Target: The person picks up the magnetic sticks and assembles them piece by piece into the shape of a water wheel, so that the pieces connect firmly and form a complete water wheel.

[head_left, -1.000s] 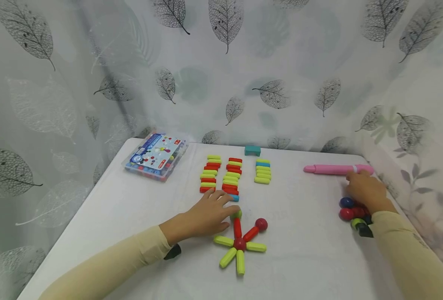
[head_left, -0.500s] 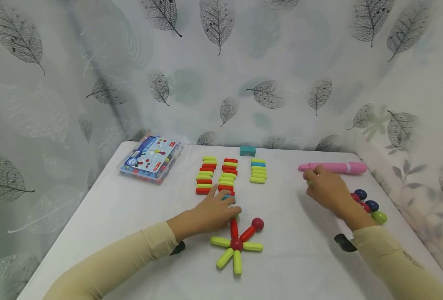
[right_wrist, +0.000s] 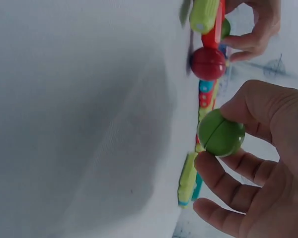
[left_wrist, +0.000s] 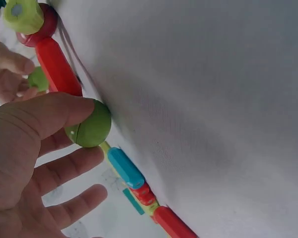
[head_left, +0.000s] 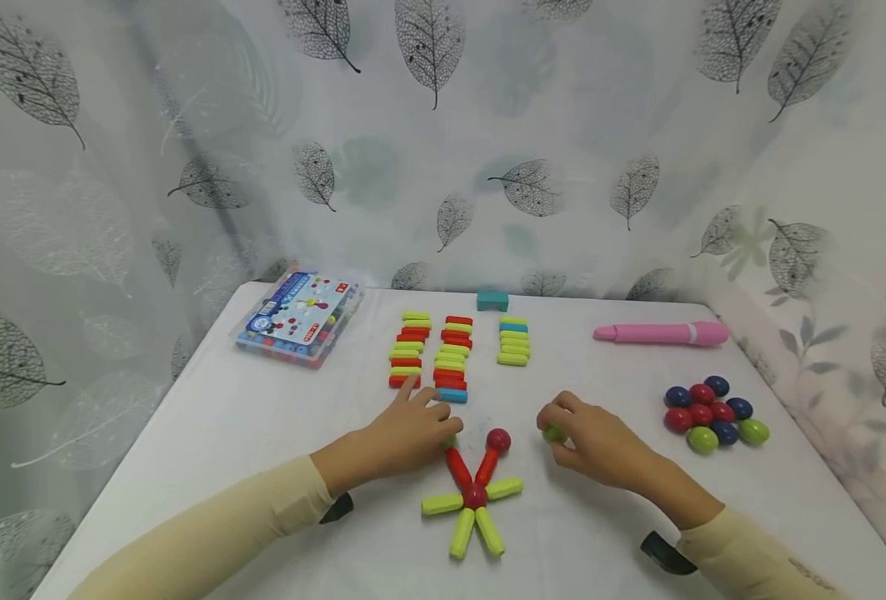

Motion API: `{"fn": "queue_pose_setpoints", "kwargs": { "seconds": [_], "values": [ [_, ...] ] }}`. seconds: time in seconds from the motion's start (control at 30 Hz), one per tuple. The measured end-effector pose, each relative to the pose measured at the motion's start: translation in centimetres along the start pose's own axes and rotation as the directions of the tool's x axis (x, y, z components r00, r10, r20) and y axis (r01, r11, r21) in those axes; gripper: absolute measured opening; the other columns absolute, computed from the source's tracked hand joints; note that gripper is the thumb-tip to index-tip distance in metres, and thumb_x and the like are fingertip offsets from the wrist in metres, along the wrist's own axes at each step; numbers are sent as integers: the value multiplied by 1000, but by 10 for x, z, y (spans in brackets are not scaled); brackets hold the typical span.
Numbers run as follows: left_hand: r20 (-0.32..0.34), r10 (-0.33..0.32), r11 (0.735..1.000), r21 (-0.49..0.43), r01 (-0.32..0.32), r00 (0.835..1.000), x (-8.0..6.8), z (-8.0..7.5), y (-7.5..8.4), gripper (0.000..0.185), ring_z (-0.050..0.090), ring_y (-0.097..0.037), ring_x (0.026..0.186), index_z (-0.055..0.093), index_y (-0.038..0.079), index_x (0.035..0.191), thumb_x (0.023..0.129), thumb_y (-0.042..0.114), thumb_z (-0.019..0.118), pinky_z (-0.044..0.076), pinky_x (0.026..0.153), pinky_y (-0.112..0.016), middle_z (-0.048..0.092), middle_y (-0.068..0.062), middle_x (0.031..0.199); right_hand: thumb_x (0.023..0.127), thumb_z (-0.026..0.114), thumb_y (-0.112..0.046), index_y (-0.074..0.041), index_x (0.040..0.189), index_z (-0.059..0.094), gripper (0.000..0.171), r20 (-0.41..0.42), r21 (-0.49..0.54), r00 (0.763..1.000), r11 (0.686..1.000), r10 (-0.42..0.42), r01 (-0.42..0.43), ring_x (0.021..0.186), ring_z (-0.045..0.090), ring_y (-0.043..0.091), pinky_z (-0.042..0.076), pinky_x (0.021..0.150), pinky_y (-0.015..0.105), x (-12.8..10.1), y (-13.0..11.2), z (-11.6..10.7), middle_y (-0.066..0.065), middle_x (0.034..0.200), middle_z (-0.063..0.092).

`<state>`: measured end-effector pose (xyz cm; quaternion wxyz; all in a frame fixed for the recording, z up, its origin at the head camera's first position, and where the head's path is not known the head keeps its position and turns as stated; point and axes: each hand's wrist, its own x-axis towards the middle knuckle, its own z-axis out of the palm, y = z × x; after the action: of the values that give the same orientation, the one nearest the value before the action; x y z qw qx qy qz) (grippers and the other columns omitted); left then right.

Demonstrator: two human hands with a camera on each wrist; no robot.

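Observation:
A star of green and red magnetic sticks (head_left: 474,500) lies on the white table (head_left: 262,433) around a red centre ball (head_left: 475,496). One red stick ends in a red ball (head_left: 498,440). Another ends in a green ball (left_wrist: 89,125) that my left hand's thumb touches. My left hand (head_left: 431,417) rests beside that ball with its fingers spread and relaxed (left_wrist: 64,163). My right hand (head_left: 566,425) is just right of the star and pinches a second green ball (head_left: 553,434) between thumb and fingers. The same ball (right_wrist: 221,133) shows in the right wrist view.
Three rows of red, green and blue sticks (head_left: 453,354) lie behind the star. A plastic toy box (head_left: 302,317) sits back left, a teal block (head_left: 492,300) at the back, a pink pen (head_left: 660,334) back right. A cluster of balls (head_left: 708,412) lies right.
My right hand has come left from the ball cluster at the right edge to beside the star, bringing a green ball. My left hand stayed by the star, which has turned slightly.

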<state>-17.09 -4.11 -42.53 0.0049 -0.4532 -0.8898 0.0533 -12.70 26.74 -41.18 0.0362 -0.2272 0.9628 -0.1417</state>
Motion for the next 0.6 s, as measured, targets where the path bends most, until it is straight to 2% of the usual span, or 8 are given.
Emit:
{"fn": "queue_pose_setpoints", "kwargs": {
  "seconds": [0.13,0.27,0.6],
  "values": [
    [6,-8,1000,-19,8,1000,-17,-1,4,40,55,-26,125,67,30,122,85,41,81,32,113,-68,70,5,117,87,75,-14,-22,110,67,26,78,38,997,999,-19,16,77,56,7,54,70,21,5,-9,8,-6,108,57],
    [8,-1,999,-33,2,1000,-29,-2,9,40,56,-24,122,67,30,119,85,44,81,33,112,-68,71,6,114,86,75,-16,-23,110,66,26,111,35,993,998,-49,45,73,53,6,52,68,22,11,-17,13,-8,105,55],
    [0,0,999,-36,0,1000,-45,-5,16,45,59,-22,119,68,29,120,83,50,81,34,112,-68,73,8,110,88,76,-20,-27,113,67,27,176,37,971,987,-160,156,80,54,4,57,77,25,19,-27,25,-9,107,58]
  ]
}}
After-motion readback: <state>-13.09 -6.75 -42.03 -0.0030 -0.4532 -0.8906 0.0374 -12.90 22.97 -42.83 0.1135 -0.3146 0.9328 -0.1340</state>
